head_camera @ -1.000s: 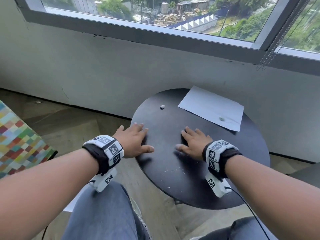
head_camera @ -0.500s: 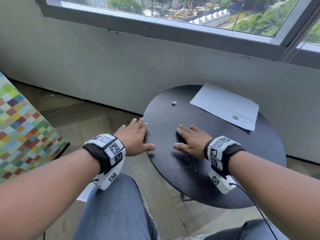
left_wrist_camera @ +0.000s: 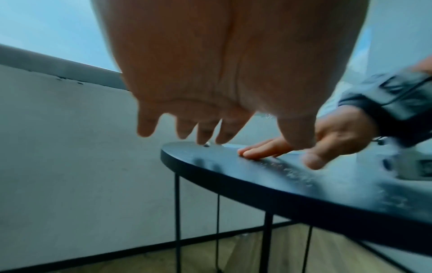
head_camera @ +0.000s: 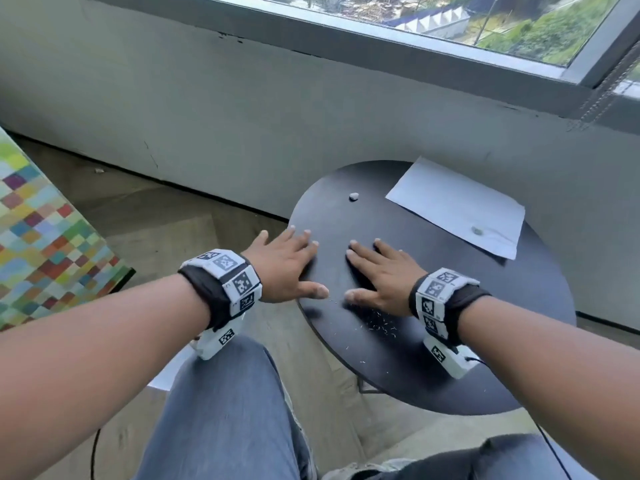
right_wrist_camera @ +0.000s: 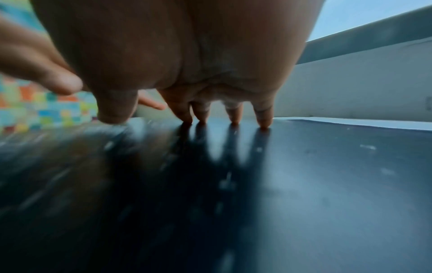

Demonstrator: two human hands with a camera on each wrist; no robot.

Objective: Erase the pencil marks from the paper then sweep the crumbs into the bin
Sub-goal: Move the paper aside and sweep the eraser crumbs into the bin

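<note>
A round black table (head_camera: 519, 341) carries a white paper (head_camera: 457, 209) at its far right, with a small grey-green lump (head_camera: 477, 231) on it. A small white lump (head_camera: 353, 196) lies on the table's far left. Pale crumbs (head_camera: 377, 325) are scattered by my right wrist. My right hand (head_camera: 360, 271) lies flat, its fingertips (right_wrist_camera: 264, 123) touching the tabletop (right_wrist_camera: 304, 184). My left hand (head_camera: 304, 265) is open and flat at the table's left edge, and in the left wrist view its fingers (left_wrist_camera: 205, 133) hover just over the rim (left_wrist_camera: 210, 166). No bin is in view.
A grey wall and a window sill stand just behind the table. A multicoloured checked surface (head_camera: 45, 237) is on the left. My jeans-clad knees (head_camera: 225, 410) are below, with a white corner (head_camera: 166, 372) beside the left one. The table has thin black legs (left_wrist_camera: 177, 221) over a wooden floor.
My right hand has slid left across the table toward the left hand, leaving crumbs trailing by its wrist. The left hand stays at the table's edge. The head view has tilted down.
</note>
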